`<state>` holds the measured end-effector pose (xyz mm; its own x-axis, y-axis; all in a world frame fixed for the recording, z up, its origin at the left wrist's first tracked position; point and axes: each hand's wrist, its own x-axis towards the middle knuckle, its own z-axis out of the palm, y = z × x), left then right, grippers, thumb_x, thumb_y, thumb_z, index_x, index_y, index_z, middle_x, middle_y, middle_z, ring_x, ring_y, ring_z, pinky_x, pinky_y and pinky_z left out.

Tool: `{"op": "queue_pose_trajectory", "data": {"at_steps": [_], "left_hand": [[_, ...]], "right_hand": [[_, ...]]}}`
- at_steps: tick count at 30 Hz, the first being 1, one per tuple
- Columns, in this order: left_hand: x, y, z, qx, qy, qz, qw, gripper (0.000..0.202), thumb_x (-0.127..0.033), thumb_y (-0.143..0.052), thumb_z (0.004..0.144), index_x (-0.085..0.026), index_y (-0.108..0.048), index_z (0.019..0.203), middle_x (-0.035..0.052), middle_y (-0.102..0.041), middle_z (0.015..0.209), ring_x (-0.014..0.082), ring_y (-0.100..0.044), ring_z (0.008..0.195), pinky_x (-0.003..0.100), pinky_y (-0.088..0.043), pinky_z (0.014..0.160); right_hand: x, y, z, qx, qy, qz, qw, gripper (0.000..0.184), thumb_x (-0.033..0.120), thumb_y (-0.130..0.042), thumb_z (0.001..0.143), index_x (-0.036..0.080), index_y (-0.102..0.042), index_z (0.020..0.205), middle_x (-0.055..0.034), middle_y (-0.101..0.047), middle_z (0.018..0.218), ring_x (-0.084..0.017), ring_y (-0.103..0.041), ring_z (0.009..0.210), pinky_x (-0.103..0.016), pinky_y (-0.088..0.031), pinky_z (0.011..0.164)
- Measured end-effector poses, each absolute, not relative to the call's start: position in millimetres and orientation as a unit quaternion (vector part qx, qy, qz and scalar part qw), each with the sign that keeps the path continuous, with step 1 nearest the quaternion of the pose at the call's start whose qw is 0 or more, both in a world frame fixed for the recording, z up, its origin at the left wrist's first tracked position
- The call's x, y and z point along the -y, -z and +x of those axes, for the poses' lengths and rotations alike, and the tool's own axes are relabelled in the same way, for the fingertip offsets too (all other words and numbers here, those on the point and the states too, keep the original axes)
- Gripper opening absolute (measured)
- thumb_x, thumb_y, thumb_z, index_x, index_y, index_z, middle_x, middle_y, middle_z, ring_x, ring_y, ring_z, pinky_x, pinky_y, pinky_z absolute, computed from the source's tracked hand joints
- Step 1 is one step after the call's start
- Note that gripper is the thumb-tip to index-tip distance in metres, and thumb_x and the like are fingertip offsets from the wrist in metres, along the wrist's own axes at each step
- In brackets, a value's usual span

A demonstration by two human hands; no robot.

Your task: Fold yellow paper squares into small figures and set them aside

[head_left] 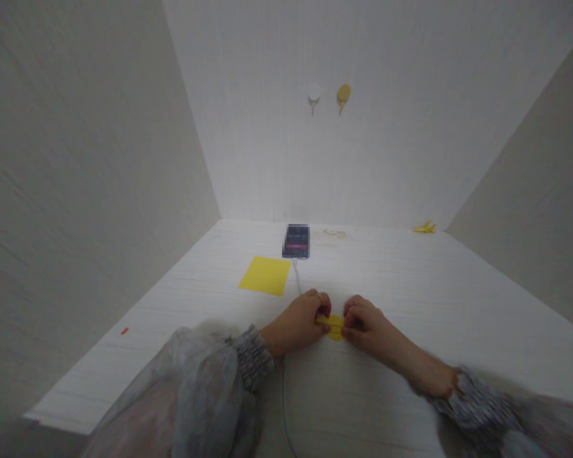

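Pinching a small folded yellow paper (335, 326) between them, the left hand (300, 321) and the right hand (365, 326) rested low on the white worktop (434, 299), fingers curled tight on either end of the piece. A pale cable (284, 407) ran along the worktop between the sleeves. Just beyond the left hand lay a flat yellow sheet (266, 275), and past it a dark phone (297, 241). Far off in the right corner sat a small yellow folded figure (424, 227). Two hooks (328, 95) hung on the back wall.
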<state>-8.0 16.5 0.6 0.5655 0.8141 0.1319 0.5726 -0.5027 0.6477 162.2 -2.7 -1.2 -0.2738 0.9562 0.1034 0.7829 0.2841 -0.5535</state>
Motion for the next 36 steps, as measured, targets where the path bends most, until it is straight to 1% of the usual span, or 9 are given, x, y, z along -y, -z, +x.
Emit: {"op": "queue_pose_trajectory", "data": {"at_steps": [8, 12, 18, 21, 24, 28, 31, 34, 36], "left_hand": [[-19.0, 3.2, -5.6, -0.409, -0.217, 0.836, 0.294, 0.009, -0.013, -0.054, 0.061, -0.016, -0.054, 0.069, -0.0002, -0.045, 0.079, 0.0086, -0.044, 0.066, 0.019, -0.036, 0.059], [-17.8, 3.0, -5.5, -0.4, -0.221, 0.84, 0.294, 0.011, -0.01, -0.051, 0.062, -0.017, -0.057, 0.07, 0.0006, -0.046, 0.08, 0.0091, -0.045, 0.069, 0.02, -0.037, 0.064], [-17.4, 0.8, -5.7, -0.396, -0.218, 0.842, 0.293, 0.014, -0.01, -0.051, 0.062, -0.016, -0.059, 0.072, 0.0006, -0.048, 0.077, 0.0098, -0.046, 0.068, 0.02, -0.038, 0.063], [-17.8, 1.5, -6.0, -0.364, -0.222, 0.853, 0.301, 0.021, -0.005, -0.046, 0.064, -0.016, -0.063, 0.069, 0.0014, -0.049, 0.077, 0.0092, -0.048, 0.07, 0.021, -0.039, 0.069], [-18.1, 1.9, -6.7, -0.357, -0.228, 0.852, 0.309, 0.023, -0.006, -0.047, 0.065, -0.018, -0.066, 0.07, 0.0015, -0.051, 0.078, 0.0094, -0.05, 0.072, 0.021, -0.04, 0.073], [-18.6, 0.2, -7.6, -0.369, -0.22, 0.848, 0.309, 0.019, -0.01, -0.051, 0.065, -0.018, -0.067, 0.072, 0.0017, -0.054, 0.076, 0.01, -0.051, 0.069, 0.022, -0.041, 0.071], [-18.9, -0.8, -7.5, -0.362, -0.216, 0.853, 0.309, 0.019, -0.011, -0.051, 0.066, -0.018, -0.067, 0.073, 0.0014, -0.055, 0.076, 0.0101, -0.052, 0.07, 0.021, -0.041, 0.071], [-19.0, -0.6, -6.9, -0.365, -0.216, 0.853, 0.304, 0.018, -0.014, -0.052, 0.067, -0.019, -0.067, 0.074, 0.0012, -0.056, 0.075, 0.0106, -0.052, 0.07, 0.022, -0.042, 0.071], [-18.7, -0.3, -6.5, -0.369, -0.219, 0.852, 0.3, 0.018, -0.013, -0.052, 0.066, -0.019, -0.067, 0.074, 0.0013, -0.056, 0.076, 0.0109, -0.052, 0.071, 0.022, -0.042, 0.071]], "right_hand": [[2.9, 1.3, 162.7, 0.771, -0.208, -0.558, 0.225, 0.014, 0.009, -0.056, 0.059, 0.018, -0.048, 0.051, -0.0035, -0.051, 0.077, -0.017, -0.047, 0.075, -0.031, -0.038, 0.068], [1.5, 3.9, 163.6, 0.771, -0.21, -0.554, 0.231, 0.013, 0.008, -0.055, 0.058, 0.017, -0.049, 0.05, -0.0033, -0.051, 0.077, -0.017, -0.047, 0.075, -0.031, -0.038, 0.068], [0.6, 3.8, 162.2, 0.767, -0.208, -0.565, 0.223, 0.014, 0.007, -0.054, 0.057, 0.017, -0.047, 0.049, -0.0043, -0.052, 0.078, -0.017, -0.048, 0.076, -0.031, -0.038, 0.069], [0.8, 3.7, 161.7, 0.768, -0.198, -0.568, 0.218, 0.015, 0.007, -0.053, 0.057, 0.017, -0.046, 0.049, -0.0045, -0.052, 0.078, -0.017, -0.048, 0.076, -0.031, -0.037, 0.069], [1.2, 4.9, 162.2, 0.777, -0.184, -0.561, 0.217, 0.015, 0.007, -0.053, 0.058, 0.017, -0.045, 0.05, -0.0035, -0.051, 0.078, -0.017, -0.047, 0.076, -0.031, -0.037, 0.069], [4.8, 4.6, 163.6, 0.784, -0.163, -0.553, 0.229, 0.01, 0.008, -0.051, 0.061, 0.017, -0.05, 0.064, -0.0035, -0.052, 0.075, -0.017, -0.046, 0.073, -0.031, -0.038, 0.066], [9.3, 3.3, 166.2, 0.807, -0.159, -0.514, 0.244, 0.017, 0.008, -0.049, 0.066, 0.019, -0.056, 0.078, -0.0045, -0.053, 0.08, -0.017, -0.047, 0.076, -0.032, -0.038, 0.068], [13.9, 0.4, 170.6, 0.853, -0.14, -0.445, 0.237, 0.022, 0.01, -0.044, 0.072, 0.021, -0.061, 0.079, -0.0054, -0.054, 0.084, -0.017, -0.048, 0.079, -0.031, -0.038, 0.069], [16.9, -3.9, 173.7, 0.882, -0.117, -0.401, 0.216, 0.027, 0.009, -0.042, 0.072, 0.021, -0.062, 0.086, -0.0065, -0.054, 0.089, -0.018, -0.047, 0.082, -0.032, -0.037, 0.071]]}}
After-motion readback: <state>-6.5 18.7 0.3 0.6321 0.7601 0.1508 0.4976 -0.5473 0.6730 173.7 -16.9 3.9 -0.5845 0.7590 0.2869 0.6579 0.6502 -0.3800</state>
